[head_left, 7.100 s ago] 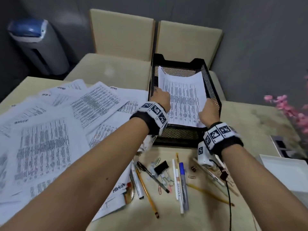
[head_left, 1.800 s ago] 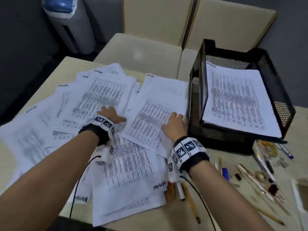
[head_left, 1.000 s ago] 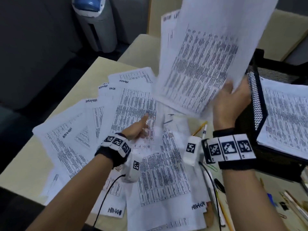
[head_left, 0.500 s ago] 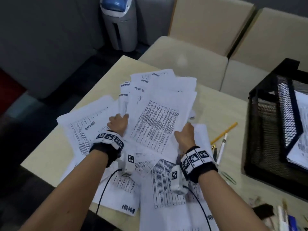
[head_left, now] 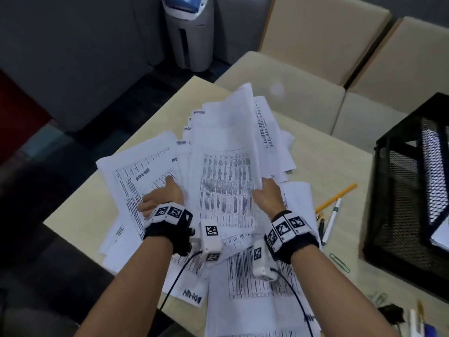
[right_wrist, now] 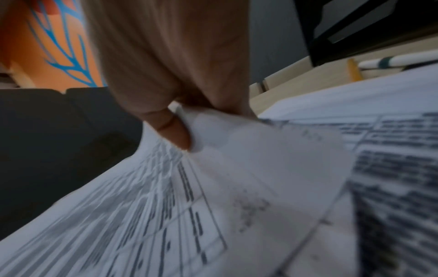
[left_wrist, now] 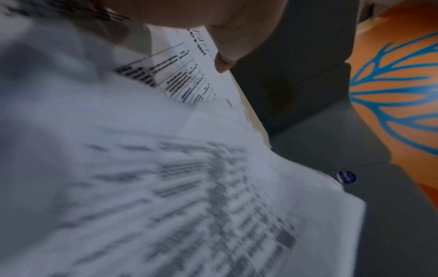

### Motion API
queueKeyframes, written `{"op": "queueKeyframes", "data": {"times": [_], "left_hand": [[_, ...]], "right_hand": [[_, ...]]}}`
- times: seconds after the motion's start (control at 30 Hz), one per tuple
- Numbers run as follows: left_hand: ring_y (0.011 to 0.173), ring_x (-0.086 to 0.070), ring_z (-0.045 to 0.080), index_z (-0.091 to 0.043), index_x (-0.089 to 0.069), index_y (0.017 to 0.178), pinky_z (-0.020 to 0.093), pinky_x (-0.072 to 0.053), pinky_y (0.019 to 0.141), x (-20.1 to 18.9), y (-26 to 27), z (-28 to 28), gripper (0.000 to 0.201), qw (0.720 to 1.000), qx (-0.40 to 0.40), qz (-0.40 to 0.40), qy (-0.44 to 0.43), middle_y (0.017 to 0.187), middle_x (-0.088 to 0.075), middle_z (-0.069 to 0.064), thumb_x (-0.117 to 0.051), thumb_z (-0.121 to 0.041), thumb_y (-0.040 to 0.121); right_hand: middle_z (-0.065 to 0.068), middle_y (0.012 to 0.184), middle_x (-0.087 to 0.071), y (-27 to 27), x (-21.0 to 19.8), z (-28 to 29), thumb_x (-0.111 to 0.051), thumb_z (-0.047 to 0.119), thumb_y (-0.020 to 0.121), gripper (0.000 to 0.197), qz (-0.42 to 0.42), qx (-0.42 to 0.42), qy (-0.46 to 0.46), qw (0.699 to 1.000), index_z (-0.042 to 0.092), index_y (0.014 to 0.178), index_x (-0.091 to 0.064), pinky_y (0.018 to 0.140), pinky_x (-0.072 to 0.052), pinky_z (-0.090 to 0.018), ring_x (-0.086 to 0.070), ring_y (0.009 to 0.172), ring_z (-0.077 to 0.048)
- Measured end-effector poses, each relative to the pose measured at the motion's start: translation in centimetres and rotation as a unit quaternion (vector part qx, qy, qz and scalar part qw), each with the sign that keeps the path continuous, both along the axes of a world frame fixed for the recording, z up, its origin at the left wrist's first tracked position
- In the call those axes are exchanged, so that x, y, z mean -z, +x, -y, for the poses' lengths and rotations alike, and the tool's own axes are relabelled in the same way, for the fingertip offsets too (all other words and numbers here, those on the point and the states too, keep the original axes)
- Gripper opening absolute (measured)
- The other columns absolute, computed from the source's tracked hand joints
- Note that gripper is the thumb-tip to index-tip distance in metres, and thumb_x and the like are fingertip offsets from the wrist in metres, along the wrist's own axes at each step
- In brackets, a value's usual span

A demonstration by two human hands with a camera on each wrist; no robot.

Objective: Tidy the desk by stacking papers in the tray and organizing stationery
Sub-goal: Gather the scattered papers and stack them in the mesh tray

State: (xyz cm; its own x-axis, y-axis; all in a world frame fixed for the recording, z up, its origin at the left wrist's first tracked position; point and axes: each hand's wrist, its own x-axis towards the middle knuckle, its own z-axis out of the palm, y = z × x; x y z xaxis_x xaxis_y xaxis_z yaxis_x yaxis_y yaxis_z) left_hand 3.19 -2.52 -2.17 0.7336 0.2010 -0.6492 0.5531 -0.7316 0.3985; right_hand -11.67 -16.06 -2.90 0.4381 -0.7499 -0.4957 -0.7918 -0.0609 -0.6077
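Writing: several sheets carry a handwritten word in dark marker that reads "ADMIN", seen upside down on the sheet [head_left: 192, 296] at the near edge of the desk [head_left: 80, 212] and again on the sheet [head_left: 142, 177] under the left hand. The printed tables are too blurred to read.

Right hand [head_left: 267, 199]: fingers curled round the right edge of a bundle of papers [head_left: 228, 171], thumb on top, fingers underneath. The right wrist view confirms the thumb [right_wrist: 174, 131] pressed on the top sheet. The far end of the bundle is lifted clear of the desk.

Left hand [head_left: 161, 199]: placed at the left edge of the same bundle, lying over a loose sheet. In the left wrist view one finger [left_wrist: 227, 54] presses a sheet edge; whether the hand grips the bundle cannot be told.

Task items: the remaining papers lie spread on the desk beneath and nearer than the bundle. The black mesh tray [head_left: 410, 190] stands to the right of the bundle, well apart, with a white sheet [head_left: 441, 235] showing inside it.

Surroundings: between bundle and tray lie a yellow pencil [head_left: 336, 198], a white pen [head_left: 331, 218] and a green paper clip [head_left: 339, 262]. Beyond the bundle stand beige chairs [head_left: 286, 93] and a grey-and-blue bin [head_left: 188, 30].
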Motion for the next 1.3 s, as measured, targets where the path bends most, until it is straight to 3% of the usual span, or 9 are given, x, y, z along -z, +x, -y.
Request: {"op": "queueKeyframes", "data": {"times": [0.1,0.17,0.3,0.5,0.67,0.77,0.97,1.17,1.3], "left_hand": [[0.130,-0.036,0.036,0.003,-0.032,0.141,0.041,-0.032,0.105,-0.2,0.3,0.5,0.078,0.995,0.079,-0.014,-0.061,0.145,-0.034,0.022,-0.040,-0.055,0.090],[0.116,-0.050,0.033,0.006,-0.036,0.137,0.035,-0.046,0.090,-0.3,0.3,0.5,0.062,0.988,0.100,-0.004,-0.121,0.128,-0.049,0.019,-0.055,-0.030,0.090],[0.115,-0.055,0.036,0.008,-0.041,0.133,0.038,-0.047,0.094,-2.2,-0.6,-0.3,0.048,0.975,0.151,0.061,-0.152,0.126,-0.054,0.021,-0.056,-0.007,0.090],[0.078,-0.053,0.025,-0.004,-0.057,0.100,0.028,-0.040,0.066,-8.1,0.9,-2.7,0.014,0.924,0.251,0.231,-0.170,0.089,-0.055,0.012,-0.059,-0.012,0.089],[0.074,-0.059,0.021,0.000,-0.061,0.099,0.031,-0.053,0.070,-14.1,1.1,-3.3,0.022,0.835,0.384,0.224,-0.323,0.085,-0.060,0.012,-0.067,-0.015,0.084],[0.068,-0.062,0.006,-0.011,-0.062,0.086,0.020,-0.054,0.068,-17.3,0.0,-2.2,0.006,0.772,0.410,0.239,-0.422,0.079,-0.060,0.002,-0.067,-0.014,0.083],[0.093,-0.067,0.017,-0.012,-0.065,0.096,0.034,-0.056,0.083,-19.5,-0.7,-1.2,0.049,0.681,0.388,0.231,-0.576,0.094,-0.072,-0.002,-0.086,-0.030,0.055],[0.105,-0.058,0.023,0.009,-0.044,0.123,0.033,-0.052,0.091,-15.5,-2.3,-0.7,0.109,0.705,0.342,0.166,-0.599,0.115,-0.060,0.015,-0.089,-0.048,0.042],[0.100,-0.062,0.018,0.004,-0.043,0.126,0.027,-0.055,0.080,-11.7,-2.9,-0.7,0.098,0.763,0.270,0.153,-0.567,0.115,-0.061,0.012,-0.087,-0.036,0.048]], "right_hand": [[-0.002,0.099,-0.042,1.2,-0.1,-1.3,-0.043,0.007,0.087,0.024,-0.059,-0.077,0.002,0.995,0.008,0.111,-0.046,0.104,-0.036,-0.049,-0.045,0.109,-0.026],[-0.004,0.097,-0.039,1.4,-0.1,-1.7,-0.045,0.008,0.086,0.030,-0.076,-0.103,-0.016,0.992,0.010,0.116,-0.043,0.103,-0.036,-0.050,-0.043,0.107,-0.026],[-0.008,0.135,-0.029,-0.2,0.8,-1.0,-0.060,0.025,0.081,0.062,-0.056,-0.110,-0.028,0.992,0.012,0.134,-0.031,0.107,-0.032,-0.051,-0.030,0.128,-0.031],[-0.009,0.125,-0.040,-2.7,0.5,0.9,-0.063,0.056,0.077,0.070,-0.020,-0.116,0.051,0.992,0.011,0.126,-0.043,0.099,-0.036,-0.037,-0.044,0.116,-0.024],[-0.003,0.122,-0.057,-2.5,-5.9,1.0,-0.067,0.024,0.083,0.057,0.292,-0.009,0.136,0.947,0.007,0.130,-0.040,0.084,-0.048,-0.029,-0.056,0.112,-0.019],[0.007,0.076,-0.068,-2.6,-12.1,1.1,-0.067,-0.001,0.074,0.028,0.469,0.062,0.068,0.878,0.011,0.096,-0.056,0.066,-0.053,-0.024,-0.065,0.071,-0.009],[0.011,0.066,-0.064,-6.0,-19.0,0.1,-0.074,0.011,0.064,0.033,0.576,0.083,-0.068,0.810,0.001,0.091,-0.058,0.063,-0.049,-0.021,-0.059,0.066,-0.008],[0.000,0.092,-0.071,-7.1,-15.3,-0.9,-0.079,0.007,0.061,0.064,0.578,0.133,-0.024,0.805,-0.004,0.117,-0.051,0.076,-0.054,-0.026,-0.067,0.085,-0.014],[-0.009,0.101,-0.065,-6.0,-11.1,-1.9,-0.068,0.002,0.068,0.052,0.497,0.166,-0.018,0.852,-0.003,0.116,-0.050,0.077,-0.053,-0.027,-0.063,0.089,-0.016]]}}
